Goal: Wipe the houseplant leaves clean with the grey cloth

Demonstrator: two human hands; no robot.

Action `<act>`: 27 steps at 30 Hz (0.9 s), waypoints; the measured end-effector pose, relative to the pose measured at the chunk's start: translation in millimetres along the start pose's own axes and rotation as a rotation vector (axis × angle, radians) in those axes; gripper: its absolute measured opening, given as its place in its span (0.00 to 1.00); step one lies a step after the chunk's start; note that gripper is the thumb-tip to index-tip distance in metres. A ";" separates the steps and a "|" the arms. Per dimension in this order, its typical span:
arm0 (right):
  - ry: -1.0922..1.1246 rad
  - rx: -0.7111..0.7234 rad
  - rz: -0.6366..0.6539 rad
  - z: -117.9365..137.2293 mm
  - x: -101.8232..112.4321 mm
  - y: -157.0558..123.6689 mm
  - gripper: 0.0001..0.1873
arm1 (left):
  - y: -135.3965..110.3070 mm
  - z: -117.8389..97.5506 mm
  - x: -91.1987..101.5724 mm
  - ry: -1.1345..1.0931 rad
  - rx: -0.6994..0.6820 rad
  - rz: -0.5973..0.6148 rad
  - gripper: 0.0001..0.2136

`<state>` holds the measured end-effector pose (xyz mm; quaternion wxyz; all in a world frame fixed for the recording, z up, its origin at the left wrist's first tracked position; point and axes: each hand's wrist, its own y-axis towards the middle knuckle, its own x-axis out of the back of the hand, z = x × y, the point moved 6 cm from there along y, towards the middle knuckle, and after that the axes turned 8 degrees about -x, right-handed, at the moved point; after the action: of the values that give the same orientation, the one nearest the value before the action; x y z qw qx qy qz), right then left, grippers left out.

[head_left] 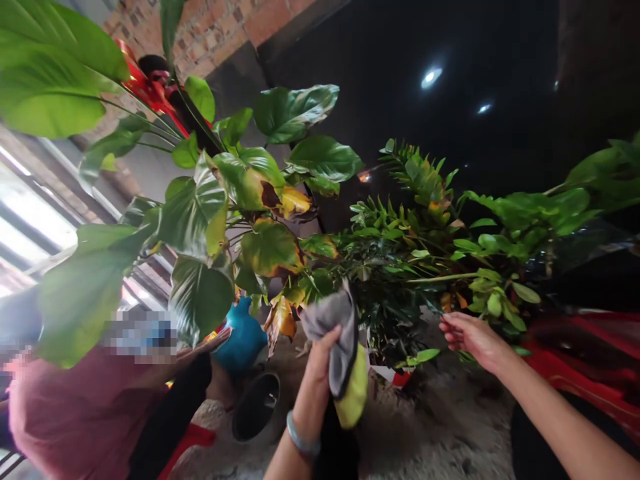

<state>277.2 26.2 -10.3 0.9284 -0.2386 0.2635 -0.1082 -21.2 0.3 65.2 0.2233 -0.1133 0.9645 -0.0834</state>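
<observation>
My left hand (323, 367), with a pale bangle at its wrist, is closed around a cloth (345, 333), grey on one side and yellow on the other. The cloth hangs in front of a dense dark-leaved plant (385, 287). To the right, the fingertips of my right hand (470, 337) are pinched together at the edge of the foliage. What they hold is too small to make out, perhaps a thin leaf or stem. Left of the cloth, a large broad-leaved plant (195, 213) shows several yellow and brown leaves.
At the left sits a person (90, 407) in a pink top, near a blue rounded pot (245, 337). A dark bucket (256, 407) stands on the rough floor. At the right is a red shiny object (575, 367). A black glossy wall (400, 73) rises behind the plants.
</observation>
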 end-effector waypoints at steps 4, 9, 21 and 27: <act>-0.011 -0.012 0.010 -1.1 2.2 1.5 0.10 | -24.2 30.9 31.3 -0.005 0.133 0.102 0.24; -0.006 -0.002 0.049 -1.6 0.2 4.7 0.09 | -10.9 -40.7 18.2 -0.112 -0.080 0.039 0.14; 0.002 0.034 0.021 -0.6 2.8 3.1 0.07 | -27.2 77.1 29.7 0.081 0.153 0.136 0.25; 0.028 0.034 0.083 -1.5 0.5 5.0 0.09 | -26.4 -14.7 17.0 0.065 -0.038 0.080 0.15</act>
<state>277.1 29.8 -14.1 0.9322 -0.2100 0.2844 -0.0773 -37.9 -27.7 76.7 0.1929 -0.0763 0.9764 -0.0595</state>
